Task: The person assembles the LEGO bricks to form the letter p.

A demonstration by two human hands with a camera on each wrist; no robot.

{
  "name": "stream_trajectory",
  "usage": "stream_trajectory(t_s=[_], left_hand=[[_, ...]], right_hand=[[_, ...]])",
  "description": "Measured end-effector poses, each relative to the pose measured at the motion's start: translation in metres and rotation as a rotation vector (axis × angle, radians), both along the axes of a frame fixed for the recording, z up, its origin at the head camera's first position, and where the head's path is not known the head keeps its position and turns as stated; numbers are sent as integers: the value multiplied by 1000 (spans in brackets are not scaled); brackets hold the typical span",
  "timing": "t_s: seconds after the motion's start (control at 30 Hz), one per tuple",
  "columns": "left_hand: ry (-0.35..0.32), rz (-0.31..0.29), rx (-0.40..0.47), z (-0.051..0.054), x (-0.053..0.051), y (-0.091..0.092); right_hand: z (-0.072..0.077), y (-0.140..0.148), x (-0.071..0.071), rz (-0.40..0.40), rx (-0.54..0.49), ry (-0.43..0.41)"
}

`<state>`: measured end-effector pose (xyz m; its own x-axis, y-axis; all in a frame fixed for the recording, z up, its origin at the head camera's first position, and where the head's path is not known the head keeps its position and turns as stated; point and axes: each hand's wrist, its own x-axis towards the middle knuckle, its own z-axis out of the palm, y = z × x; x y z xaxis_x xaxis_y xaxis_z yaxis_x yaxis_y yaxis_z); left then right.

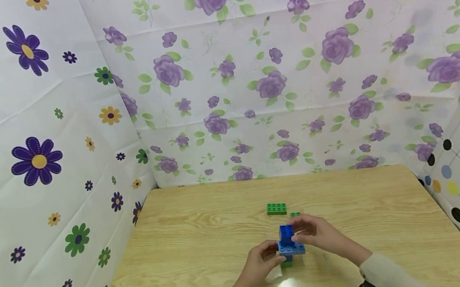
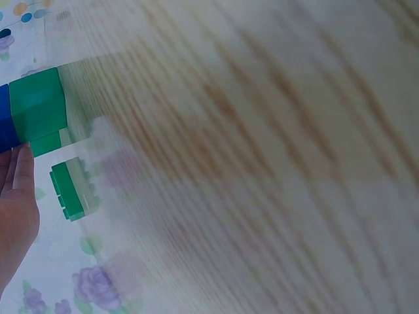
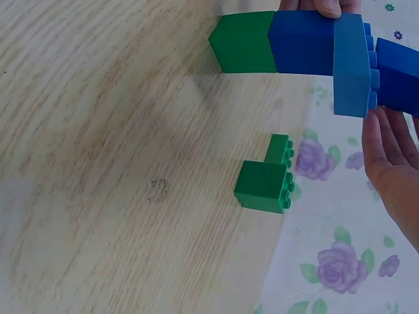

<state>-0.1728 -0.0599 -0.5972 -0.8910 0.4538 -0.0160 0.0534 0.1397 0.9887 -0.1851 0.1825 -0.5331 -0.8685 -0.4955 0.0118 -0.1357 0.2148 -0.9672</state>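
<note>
**A:** ok so what's in this shot, biggest stuff first?

**B:** creased cloth with purple roses across 12 o'clock, then a wood-grain table, kinda shiny down at 6.

**A:** and the hands?

**B:** call the brick stack the clock's centre. left hand is at 8, thumb and fingers gripping the lower part. right hand is at about 2, pinching the top dark blue brick.

**A:** where's the stack, and what's it like?

**B:** between the hands, around mid-table. upright, boxy, smooth plastic: green at the base, dark blue, a wider light blue layer with round studs, then that top one. can't tell if it's fully pressed down.

**A:** anything smaller?

**B:** two loose ones: a rectangular eight-stud green brick at 12, and a smaller-looking green brick, partly hidden, between 12 and 1.
</note>
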Motion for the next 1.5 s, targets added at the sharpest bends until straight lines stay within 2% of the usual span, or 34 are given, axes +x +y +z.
stream_trajectory(t_s=[0.33,0.87,1.2,1.33,1.5], left_hand=[[-9,5,-3,0,0,0],[15,-10,-1,-1,-1,0],[31,-6,10,-4,-1,-2],[31,-13,19,-2,0,-1],[27,-12,21,-1,1,0]], right_hand=[[0,-3,3,31,-26,33],[0,-6,9,48,-3,86],[-2,-7,9,72,15,162],[4,-8,12,68,18,161],[4,-11,15,29,23,143]])
